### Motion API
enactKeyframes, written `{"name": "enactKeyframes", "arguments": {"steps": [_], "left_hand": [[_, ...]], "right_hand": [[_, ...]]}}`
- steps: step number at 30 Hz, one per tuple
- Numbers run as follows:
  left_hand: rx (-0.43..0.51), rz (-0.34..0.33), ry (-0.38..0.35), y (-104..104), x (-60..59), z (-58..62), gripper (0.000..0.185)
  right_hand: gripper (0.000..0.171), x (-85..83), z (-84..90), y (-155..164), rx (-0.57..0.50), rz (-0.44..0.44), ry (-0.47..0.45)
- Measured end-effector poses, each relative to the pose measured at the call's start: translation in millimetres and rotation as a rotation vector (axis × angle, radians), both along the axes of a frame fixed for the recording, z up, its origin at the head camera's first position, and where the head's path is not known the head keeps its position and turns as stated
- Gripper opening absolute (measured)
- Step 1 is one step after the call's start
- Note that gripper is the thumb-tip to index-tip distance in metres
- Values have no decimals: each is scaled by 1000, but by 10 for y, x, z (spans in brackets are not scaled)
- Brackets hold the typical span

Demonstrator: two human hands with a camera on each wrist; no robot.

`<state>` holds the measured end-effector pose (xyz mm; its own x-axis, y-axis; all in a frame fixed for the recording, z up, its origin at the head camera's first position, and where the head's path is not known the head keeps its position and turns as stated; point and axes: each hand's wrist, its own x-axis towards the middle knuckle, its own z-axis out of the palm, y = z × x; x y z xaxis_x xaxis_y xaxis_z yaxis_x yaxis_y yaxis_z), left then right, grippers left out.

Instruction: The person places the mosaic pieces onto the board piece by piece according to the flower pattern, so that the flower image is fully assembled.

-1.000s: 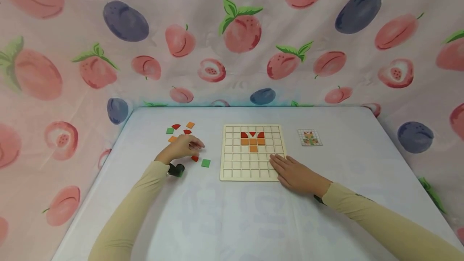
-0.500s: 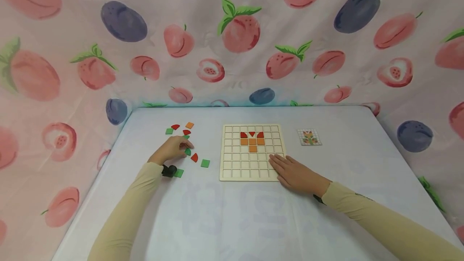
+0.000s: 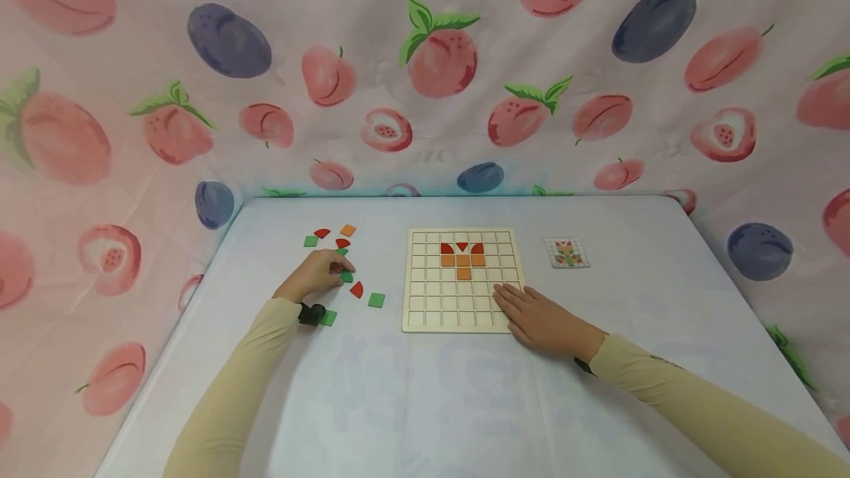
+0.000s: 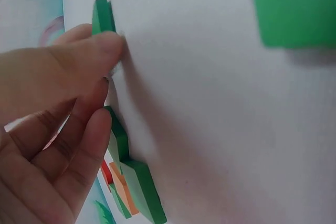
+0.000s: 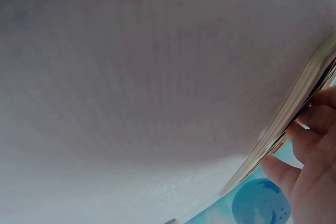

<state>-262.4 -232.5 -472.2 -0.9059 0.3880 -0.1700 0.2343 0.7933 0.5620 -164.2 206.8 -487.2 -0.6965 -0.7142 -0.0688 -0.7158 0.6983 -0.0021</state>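
1. I'm seeing the left hand point(image 3: 320, 272) pinching a small flat green tile point(image 3: 346, 276) among the loose pieces left of the board; in the left wrist view the fingertips point(image 4: 107, 48) are curling round the tile's thin green edge point(image 4: 103, 15).
2. The right hand point(image 3: 541, 318) is lying flat, fingers straight, pressing on the near right corner of the square pale wooden grid board point(image 3: 462, 279); the right wrist view is showing fingers point(image 5: 315, 121) against the board's layered edge point(image 5: 294, 111).
3. The board is carrying red quarter-round and triangle tiles point(image 3: 462, 246) over orange square tiles point(image 3: 463, 262) in its upper middle rows; the remaining cells are showing bare.
4. Loose pieces are sitting near the left hand: a red quarter-round tile point(image 3: 357, 289), a green square tile point(image 3: 376, 300), another green square point(image 3: 328, 318) by the wrist, an orange square point(image 3: 348, 230) further back.
5. The white table point(image 3: 425, 404) is offering open room in front of the board; its left edge is running close behind the loose pieces, against the fruit-print curtain point(image 3: 425, 72).
6. A small printed pattern card point(image 3: 567, 251) is lying right of the board, apart from it; I cannot read any writing on it.
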Motion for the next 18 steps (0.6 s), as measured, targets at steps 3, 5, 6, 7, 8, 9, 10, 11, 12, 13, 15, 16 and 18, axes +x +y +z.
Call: {"name": "enactKeyframes", "arguments": {"steps": [3, 5, 6, 7, 8, 9, 10, 11, 12, 13, 15, 16, 18], "left_hand": [[-28, 9, 16, 11, -18, -29, 24], [-37, 11, 29, 26, -20, -33, 23], [-39, 14, 35, 32, -21, -36, 23], [-37, 19, 38, 41, -19, -33, 23], [-33, 22, 40, 46, -15, -26, 23], [-29, 28, 37, 50, -11, -18, 24], [-24, 36, 33, 52, -4, -7, 25], [-21, 41, 26, 49, 2, 3, 25], [-19, 49, 16, 45, 8, 14, 26], [-17, 55, 6, 39, 14, 25, 26], [-21, 61, -11, 25, 23, 45, 26], [-27, 57, -12, 17, 26, 55, 26], [-41, 50, -7, 6, 30, 71, 25]], "right_hand": [[54, -5, -16, 9, -2, 8, 16], [54, -6, -21, 14, -14, 15, 32], [54, -6, -24, 17, -21, 19, 41], [54, -5, -25, 19, -25, 22, 49], [54, -4, -24, 19, -29, 23, 53], [53, -1, -21, 18, -33, 24, 55], [53, 1, -18, 16, -36, 23, 52], [54, 2, -16, 14, -33, 20, 46], [54, 3, -13, 10, -29, 17, 39], [54, 5, -9, 7, -24, 14, 31], [54, 7, -2, 3, -15, 6, 14], [54, 6, 0, 2, -11, 4, 11], [54, 7, 3, 3, -5, 4, 15]]}}
